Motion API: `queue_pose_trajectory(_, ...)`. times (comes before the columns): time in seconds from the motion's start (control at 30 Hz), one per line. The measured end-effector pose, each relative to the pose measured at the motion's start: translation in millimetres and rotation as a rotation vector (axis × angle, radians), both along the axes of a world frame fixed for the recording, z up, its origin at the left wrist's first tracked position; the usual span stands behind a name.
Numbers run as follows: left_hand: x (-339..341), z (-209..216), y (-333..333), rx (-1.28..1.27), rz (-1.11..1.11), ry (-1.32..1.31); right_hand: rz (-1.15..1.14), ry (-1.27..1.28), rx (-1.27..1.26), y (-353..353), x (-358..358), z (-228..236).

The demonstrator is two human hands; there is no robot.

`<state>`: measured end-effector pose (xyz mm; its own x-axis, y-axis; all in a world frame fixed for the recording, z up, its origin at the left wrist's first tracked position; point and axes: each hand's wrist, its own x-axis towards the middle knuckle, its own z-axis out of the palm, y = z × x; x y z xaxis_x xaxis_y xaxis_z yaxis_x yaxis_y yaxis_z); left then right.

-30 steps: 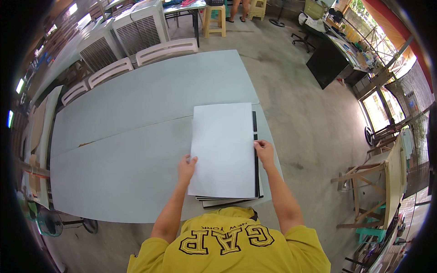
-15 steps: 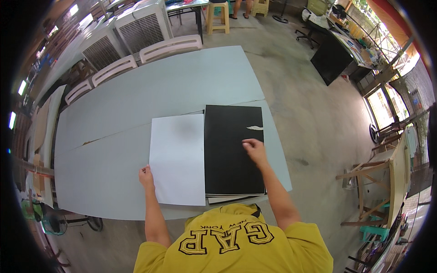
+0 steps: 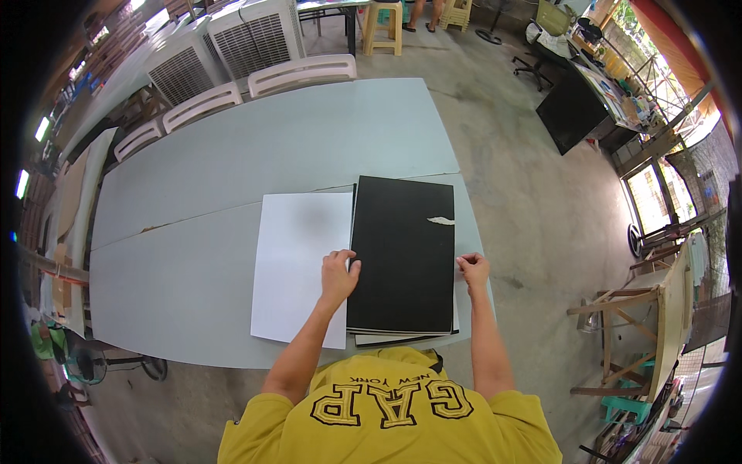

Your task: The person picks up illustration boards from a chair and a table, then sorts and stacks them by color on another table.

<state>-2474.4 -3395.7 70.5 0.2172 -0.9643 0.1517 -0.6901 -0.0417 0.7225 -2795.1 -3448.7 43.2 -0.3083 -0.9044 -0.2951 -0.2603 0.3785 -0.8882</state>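
Status: one white-faced sheet (image 3: 290, 278) is off to the left, flat on the grey table (image 3: 178, 301), its right edge right along the stack — can't tell whether it touches or tucks slightly under. Could be more than one layer there; thickness doesn't read.

Remaining pile: black sheet (image 3: 403, 271) on top, lying flat near the table's right end, ragged white patch (image 3: 441, 221) near its right edge. Pale layers (image 3: 394, 338) poke out beneath along the near edge, so more sits below. Count not visible; top face looks unhandled apart from its left edge.

Left hand (image 3: 338, 278) is at that left edge, over the white sheet's right margin — fingers loosely bent, thumb a bit apart from them. Can't tell if they grip the edge. Right hand (image 3: 473, 268) is just beside the pile's right edge, thumb and index nearly together; can't tell if anything is between them.
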Motion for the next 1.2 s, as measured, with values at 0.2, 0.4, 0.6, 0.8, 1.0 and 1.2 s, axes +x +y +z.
queue_pose_trajectory(0.2, -19, -8, 14, 0.059, -0.051, 0.011, -0.009, -0.142, 0.068, 7, 12, 12)
queue_pose_trajectory(0.4, -24, 3, 20, 0.121, -0.124, 0.059, 0.022, 0.011, 0.064, 11, 16, 4)
queue_pose_trajectory(0.6, -29, 9, 22, 0.154, -0.137, 0.094, -0.007, 0.096, -0.109, 16, 30, 22)
queue_pose_trajectory(0.8, -21, 5, 21, -0.031, 0.018, -0.054, -0.171, -0.021, -0.136, 6, -42, 24)
queue_pose_trajectory(1.0, -13, -1, 27, 0.061, 0.078, -0.261, -0.255, 0.082, -0.055, 35, -131, 42)
queue_pose_trajectory(1.2, -1, -4, 24, 0.138, 0.074, -0.3, -0.493, 0.13, -0.028, 61, -183, 51)
